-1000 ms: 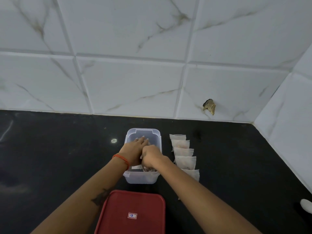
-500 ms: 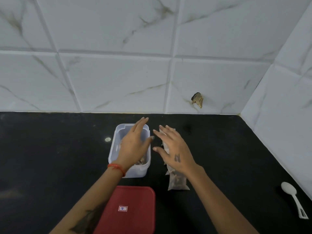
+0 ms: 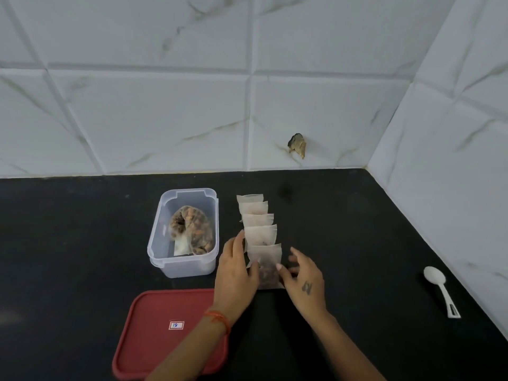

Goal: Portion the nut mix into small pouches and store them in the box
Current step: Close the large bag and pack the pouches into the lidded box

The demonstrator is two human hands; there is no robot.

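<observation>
with your left hand and right hand spread loosely either side of the nearest pouch, you're at gathering; next, pinch it and carry it left into the box.

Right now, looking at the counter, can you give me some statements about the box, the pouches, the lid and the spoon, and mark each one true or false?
1. The clear box holds a bag of nut mix. True.
2. The red lid is closed on the box. False: it lies flat on the counter, nearer the person than the box.
3. The row of small pouches lies to the right of the box. True.
4. Both hands are inside the box. False: the left hand and the right hand are at the nearest pouch, outside the box.
5. The white spoon rests in the box. False: it lies on the counter at the far right.
</observation>
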